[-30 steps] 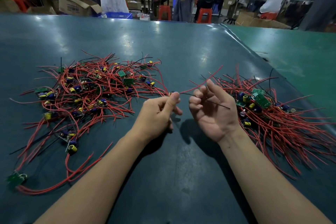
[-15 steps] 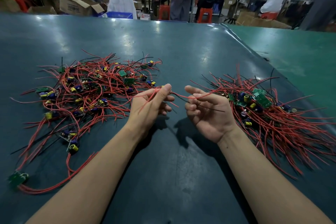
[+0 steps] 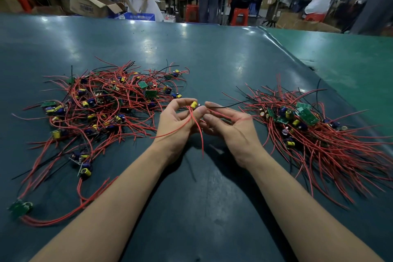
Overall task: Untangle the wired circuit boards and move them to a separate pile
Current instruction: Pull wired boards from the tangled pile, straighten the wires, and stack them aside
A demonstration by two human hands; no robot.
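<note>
Holding one wired circuit board (image 3: 194, 105) above the table (image 3: 212, 59), dead centre between the two piles. Left hand (image 3: 176, 122) pinches it at the yellow capacitor, fingers curled around it; two red leads (image 3: 200, 134) droop from the board toward the table, one crossing the left palm. Right hand (image 3: 229, 125) just right of the board, fingers curled, pinching a red wire that runs across them; black wire (image 3: 229, 104) leaves the fingertips toward the right pile. Fingertips of both hands nearly touching at the board.

Tangled pile (image 3: 102, 102) left of the board: red and black leads knotted over green boards, yellow and blue capacitors. One stray board (image 3: 20, 207) well left and nearer the camera, joined by long red leads. Sorted pile (image 3: 308, 125) right of the board, leads fanned mostly one way.

Beyond the board, past the table's far edge: cardboard box (image 3: 89, 4), blue crate (image 3: 141, 16), red stools (image 3: 240, 16), several people at benches.

Board body itself mostly hidden by left fingers; only the capacitor reads clearly. Which wire belongs to which board inside the piles not resolvable. Right pile cut off at frame edge.
</note>
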